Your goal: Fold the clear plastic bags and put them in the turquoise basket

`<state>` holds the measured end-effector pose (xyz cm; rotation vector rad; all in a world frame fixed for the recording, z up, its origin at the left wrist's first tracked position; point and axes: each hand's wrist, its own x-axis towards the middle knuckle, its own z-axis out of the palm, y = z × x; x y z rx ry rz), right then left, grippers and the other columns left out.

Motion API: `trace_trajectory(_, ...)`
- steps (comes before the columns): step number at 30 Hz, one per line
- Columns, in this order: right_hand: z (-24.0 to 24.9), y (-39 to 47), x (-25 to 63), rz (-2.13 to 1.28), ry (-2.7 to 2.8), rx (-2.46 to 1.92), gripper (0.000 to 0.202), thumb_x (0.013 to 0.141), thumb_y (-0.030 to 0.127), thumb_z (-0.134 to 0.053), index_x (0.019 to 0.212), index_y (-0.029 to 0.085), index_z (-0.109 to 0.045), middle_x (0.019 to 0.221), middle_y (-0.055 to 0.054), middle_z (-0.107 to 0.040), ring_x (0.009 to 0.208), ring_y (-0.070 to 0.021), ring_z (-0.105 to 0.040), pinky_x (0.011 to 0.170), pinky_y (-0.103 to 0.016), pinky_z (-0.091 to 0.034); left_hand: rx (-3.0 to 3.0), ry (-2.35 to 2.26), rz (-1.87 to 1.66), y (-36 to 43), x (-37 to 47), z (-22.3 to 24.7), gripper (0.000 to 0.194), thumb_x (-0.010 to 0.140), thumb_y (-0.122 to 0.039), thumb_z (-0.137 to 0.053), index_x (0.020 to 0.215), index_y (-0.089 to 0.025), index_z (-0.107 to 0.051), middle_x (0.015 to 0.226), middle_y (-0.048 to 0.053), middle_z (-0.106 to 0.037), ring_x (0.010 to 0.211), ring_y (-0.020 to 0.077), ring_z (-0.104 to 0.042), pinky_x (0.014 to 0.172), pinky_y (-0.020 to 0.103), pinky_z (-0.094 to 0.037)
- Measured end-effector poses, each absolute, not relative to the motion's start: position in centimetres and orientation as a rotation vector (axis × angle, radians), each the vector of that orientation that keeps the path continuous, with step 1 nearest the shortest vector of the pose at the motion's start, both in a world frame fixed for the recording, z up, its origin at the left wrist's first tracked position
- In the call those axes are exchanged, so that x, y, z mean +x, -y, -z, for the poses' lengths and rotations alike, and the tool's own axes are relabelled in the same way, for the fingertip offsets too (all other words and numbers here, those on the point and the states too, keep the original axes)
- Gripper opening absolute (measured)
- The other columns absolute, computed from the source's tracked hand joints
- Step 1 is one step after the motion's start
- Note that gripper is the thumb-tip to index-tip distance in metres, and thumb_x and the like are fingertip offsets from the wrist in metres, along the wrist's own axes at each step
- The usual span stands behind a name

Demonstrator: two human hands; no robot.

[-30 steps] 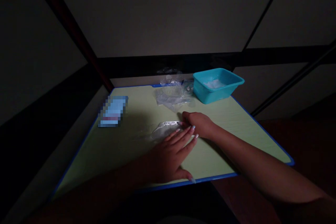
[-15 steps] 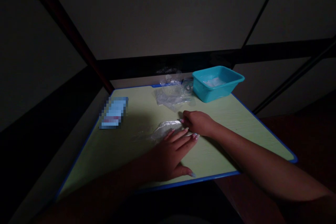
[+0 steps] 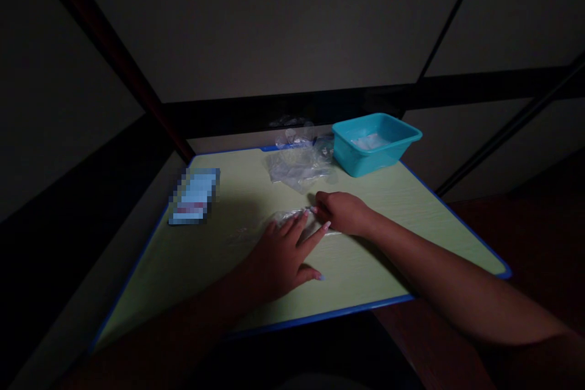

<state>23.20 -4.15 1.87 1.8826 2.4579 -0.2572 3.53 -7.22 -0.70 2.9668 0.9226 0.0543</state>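
A clear plastic bag [image 3: 249,231] lies flat on the pale green table [image 3: 365,268], partly covered by my hands. Spread over it with fingers stretched out is my left hand [image 3: 286,253], palm down. At the bag's right end, my right hand [image 3: 342,212] is closed with fingertips pinching its edge. Behind them, more crumpled clear plastic bags [image 3: 299,170] lie in a loose heap. What is under my left palm is hidden.
A turquoise plastic basket [image 3: 365,161] with something whitish inside stands at the back right. A phone with a blurred screen [image 3: 195,196] lies at the left edge. Behind the table rises a panelled wall [image 3: 292,30].
My left hand has slid a little left and away from me over the bag, its fingers more spread. My right hand keeps its pinch at the bag's right end.
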Motion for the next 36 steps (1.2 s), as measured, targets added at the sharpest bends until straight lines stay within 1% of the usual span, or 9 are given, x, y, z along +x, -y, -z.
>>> trace_trajectory(9,-2.1,4.4,23.1,0.270,-2.435,1.904,0.028,0.093,0.038,-0.043,0.104,0.017,-0.059,0.087,-0.011,-0.071,0.073,-0.0205,-0.063,0.053,-0.028,-0.024,2.923,-1.342,0.019,7.6,3.5,0.8,0.084,0.078,-0.064,-0.059,0.149,-0.029,-0.030,0.151,0.024,-0.031,0.134,0.0529,-0.029,0.094,0.071,-0.031)
trace_trajectory(14,-1.9,4.3,23.2,0.275,-2.457,1.892,0.025,0.092,0.035,-0.045,0.103,0.017,-0.059,0.087,-0.011,-0.071,0.073,-0.0204,-0.063,0.053,-0.028,-0.024,3.012,-1.012,-0.032,7.1,3.4,0.6,0.086,0.082,-0.067,-0.052,0.150,-0.021,-0.027,0.154,0.023,-0.027,0.141,0.0430,-0.023,0.105,0.066,-0.023)
trace_trajectory(18,-1.9,4.2,23.2,0.260,-2.450,1.875,0.023,0.093,0.034,-0.045,0.103,0.018,-0.058,0.087,-0.010,-0.070,0.072,-0.0198,-0.063,0.053,-0.028,-0.025,2.981,-0.741,-0.081,6.9,3.2,1.4,0.090,0.084,-0.072,-0.042,0.151,-0.015,-0.022,0.156,0.020,-0.020,0.145,0.0331,-0.019,0.113,0.054,-0.019)
trace_trajectory(24,-2.1,4.4,23.2,0.231,-2.433,1.874,0.026,0.094,0.038,-0.043,0.103,0.018,-0.057,0.085,-0.010,-0.070,0.072,-0.0200,-0.063,0.053,-0.028,-0.025,2.886,-0.966,0.049,6.9,3.0,1.9,0.082,0.090,-0.066,-0.033,0.150,-0.010,-0.023,0.155,0.023,-0.019,0.145,0.0355,-0.016,0.110,0.058,-0.022)
trace_trajectory(27,-2.1,4.5,23.2,0.249,-2.442,1.872,0.026,0.094,0.038,-0.043,0.103,0.018,-0.056,0.084,-0.009,-0.070,0.072,-0.0202,-0.063,0.053,-0.028,-0.025,2.847,-1.092,-0.019,5.9,2.7,1.1,0.078,0.090,-0.060,-0.039,0.148,-0.009,-0.028,0.154,0.024,-0.025,0.143,0.0373,-0.021,0.108,0.057,-0.027)
trace_trajectory(29,-2.1,4.5,23.2,0.254,-2.446,1.874,0.026,0.094,0.038,-0.043,0.103,0.018,-0.056,0.085,-0.009,-0.070,0.072,-0.0206,-0.063,0.053,-0.028,-0.025,2.815,-1.116,-0.142,4.5,2.1,0.1,0.068,0.090,-0.051,-0.045,0.143,-0.008,-0.036,0.148,0.024,-0.037,0.138,0.0350,-0.033,0.107,0.051,-0.032)
trace_trajectory(31,-2.0,4.4,23.3,0.261,-2.453,1.871,0.026,0.093,0.038,-0.043,0.104,0.018,-0.057,0.086,-0.010,-0.070,0.072,-0.0209,-0.063,0.054,-0.028,-0.025,2.734,-1.220,-0.254,2.6,0.9,-1.0,0.050,0.090,-0.038,-0.043,0.130,-0.009,-0.049,0.129,0.019,-0.056,0.121,0.0297,-0.051,0.102,0.044,-0.039)
trace_trajectory(32,-2.0,4.4,23.3,0.264,-2.455,1.868,0.027,0.093,0.038,-0.042,0.104,0.018,-0.057,0.086,-0.010,-0.070,0.072,-0.0210,-0.062,0.054,-0.028,-0.025,2.687,-1.300,-0.284,1.6,0.1,-1.5,0.042,0.090,-0.032,-0.040,0.123,-0.010,-0.054,0.119,0.018,-0.060,0.113,0.0281,-0.055,0.099,0.042,-0.042)
trace_trajectory(36,-1.9,4.3,23.3,0.264,-2.448,1.863,0.029,0.093,0.039,-0.042,0.105,0.018,-0.057,0.087,-0.010,-0.070,0.072,-0.0217,-0.062,0.054,-0.028,-0.025,2.608,-1.496,-0.109,-1.0,-2.8,-2.9,0.029,0.075,-0.019,-0.047,0.102,-0.015,-0.057,0.103,0.012,-0.061,0.098,0.0254,-0.058,0.084,0.036,-0.046)
